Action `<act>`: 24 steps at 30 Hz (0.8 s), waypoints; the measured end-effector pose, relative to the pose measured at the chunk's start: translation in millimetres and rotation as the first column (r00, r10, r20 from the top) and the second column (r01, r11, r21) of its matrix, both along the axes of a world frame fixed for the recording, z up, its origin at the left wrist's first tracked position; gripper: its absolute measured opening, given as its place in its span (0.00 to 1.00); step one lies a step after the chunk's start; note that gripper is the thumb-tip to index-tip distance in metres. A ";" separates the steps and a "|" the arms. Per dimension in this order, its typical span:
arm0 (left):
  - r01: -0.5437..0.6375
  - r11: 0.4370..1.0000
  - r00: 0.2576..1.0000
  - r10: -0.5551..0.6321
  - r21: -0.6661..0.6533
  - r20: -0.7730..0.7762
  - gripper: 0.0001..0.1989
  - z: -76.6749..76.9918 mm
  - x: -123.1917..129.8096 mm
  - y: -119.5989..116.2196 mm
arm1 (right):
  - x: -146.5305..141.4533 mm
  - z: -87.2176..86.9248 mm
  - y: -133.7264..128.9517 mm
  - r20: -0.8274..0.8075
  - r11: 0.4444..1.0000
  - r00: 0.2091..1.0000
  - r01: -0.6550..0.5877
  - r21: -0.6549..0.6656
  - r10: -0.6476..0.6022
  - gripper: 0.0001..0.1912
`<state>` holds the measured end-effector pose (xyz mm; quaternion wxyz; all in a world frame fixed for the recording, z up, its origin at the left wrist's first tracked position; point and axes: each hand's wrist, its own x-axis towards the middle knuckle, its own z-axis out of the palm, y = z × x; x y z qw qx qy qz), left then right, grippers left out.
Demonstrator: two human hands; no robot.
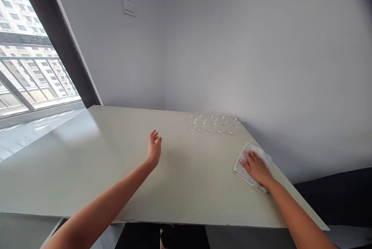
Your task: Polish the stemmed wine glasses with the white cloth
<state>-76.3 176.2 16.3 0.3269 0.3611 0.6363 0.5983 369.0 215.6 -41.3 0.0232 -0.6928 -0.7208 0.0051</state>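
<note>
My right hand (257, 168) lies flat with its fingers stretched out on a folded white cloth (243, 173). The cloth rests on the table near its right edge. Above the middle of the table hovers my left hand (154, 147), its fingers loosely bent and apart, with nothing in it. Several clear glasses (215, 121) stand close together at the back right of the table, beyond both hands. They are so transparent that their outlines are partly hard to make out.
The pale table (122, 187) has a corner at the back left and a straight front edge close to me. Grey walls (247, 39) rise behind it, with a light switch (128, 6) on one. A window (31, 51) is at the left. Something dark (337, 194) stands beyond the right edge.
</note>
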 end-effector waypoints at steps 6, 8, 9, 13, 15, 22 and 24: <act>0.143 0.988 0.989 -0.144 -0.056 -0.026 0.22 -8.9 38.2 39.6 | 10.6 -13.1 -40.4 0.008 0.998 0.999 0.052 0.047 -0.052 0.41; 0.208 0.974 0.976 -0.213 -0.089 -0.046 0.23 -12.2 53.2 53.4 | -7.2 -11.5 -52.0 -0.003 0.999 1.000 -0.016 0.044 0.016 0.41; 0.240 0.965 0.967 -0.247 -0.109 -0.060 0.25 -13.3 60.6 61.2 | -17.5 -9.7 -57.3 -0.011 0.997 0.998 -0.059 0.044 0.060 0.41; 0.316 0.933 0.937 -0.335 -0.172 -0.099 0.29 -15.4 87.2 96.7 | -60.4 0.8 -75.9 -0.034 0.968 0.968 -0.248 0.033 0.249 0.39; 0.317 0.930 0.935 -0.339 -0.186 -0.102 0.31 -16.7 97.6 114.5 | -80.0 6.5 -83.7 -0.051 0.944 0.943 -0.330 0.015 0.330 0.37; 0.293 0.932 0.933 -0.327 -0.214 -0.149 0.21 -23.4 116.4 155.2 | -131.5 22.8 -94.8 -0.155 0.835 0.834 -0.544 -0.081 0.529 0.33; 0.296 0.931 0.929 -0.333 -0.212 -0.162 0.15 -24.2 117.2 158.3 | -141.7 26.9 -92.7 -0.193 0.799 0.804 -0.589 -0.122 0.563 0.33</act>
